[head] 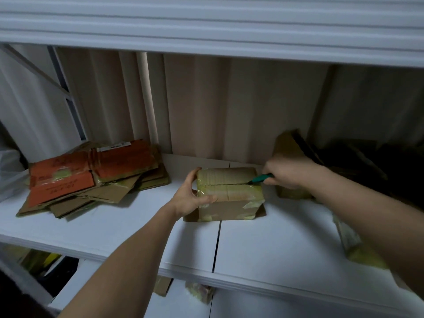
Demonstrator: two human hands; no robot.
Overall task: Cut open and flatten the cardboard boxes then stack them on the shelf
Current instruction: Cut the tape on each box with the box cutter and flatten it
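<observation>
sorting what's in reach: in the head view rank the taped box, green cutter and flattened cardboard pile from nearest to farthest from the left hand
1. taped box: gripped by the left hand at its left end.
2. green cutter: at the box's right end, held by the right hand.
3. flattened cardboard pile: far left on the shelf.

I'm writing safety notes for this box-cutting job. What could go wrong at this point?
1. The green-handled cutter in the right hand sits at the right end of the taped seam, pointing toward the left hand that grips the box; a slip might reach those fingers.
2. The box rests on the smooth white shelf and may slide under pressure.
3. Dim light may hide the blade tip.
</observation>
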